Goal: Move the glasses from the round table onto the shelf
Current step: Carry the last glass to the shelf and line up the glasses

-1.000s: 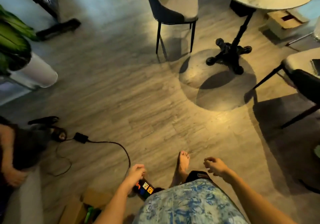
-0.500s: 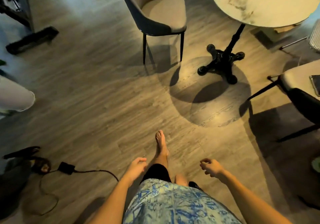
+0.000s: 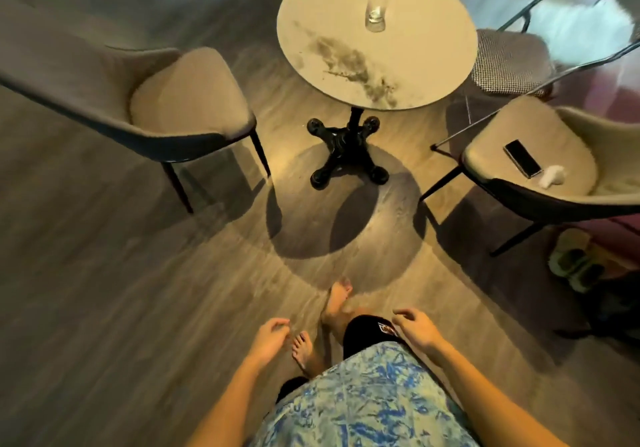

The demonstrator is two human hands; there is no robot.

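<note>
left chair (image 3: 183, 100): empty | right chair (image 3: 540, 155): phone (image 3: 522, 163), white object (image 3: 552, 176) on seat | slippers (image 3: 575, 266): floor

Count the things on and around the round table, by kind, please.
Glass: 1
Round table: 1
Upholstered chairs: 2
Phone: 1
Total: 5

Single view, head-worn, wide-angle. It looks steeply down and forward from standing height over the person's own torso and bare feet. The wood floor (image 3: 104, 308) fills the near field; the round desk (image 3: 346, 76) stands ahead, upper centre, well apart. Edges bow and blur.
</note>
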